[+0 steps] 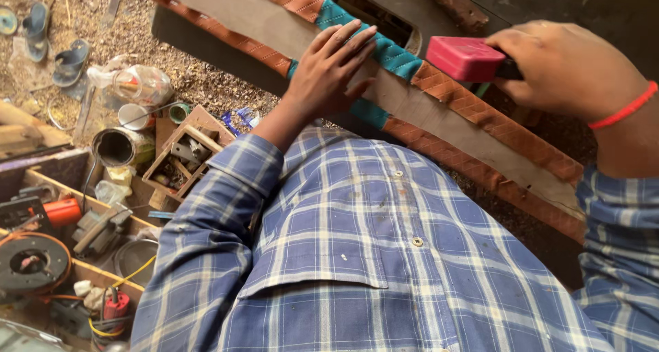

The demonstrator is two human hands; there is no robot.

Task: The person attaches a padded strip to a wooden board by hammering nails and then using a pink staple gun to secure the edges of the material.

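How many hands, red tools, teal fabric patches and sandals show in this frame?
Hands: 2, left hand flat on the teal fabric patch, right hand gripping the red tool
Red tool: 1
Teal fabric patch: 1
Sandals: 2
Total: 6

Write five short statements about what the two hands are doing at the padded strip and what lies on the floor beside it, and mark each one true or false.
1. The left hand lies flat on the teal section of the quilted strip. True.
2. The right hand holds a blue tool. False: the tool is pinkish red.
3. A red thread band sits on the right wrist. True.
4. The person's shirt is plain white. False: it is blue and white plaid.
5. A pair of sandals lies on the littered ground at upper left. True.
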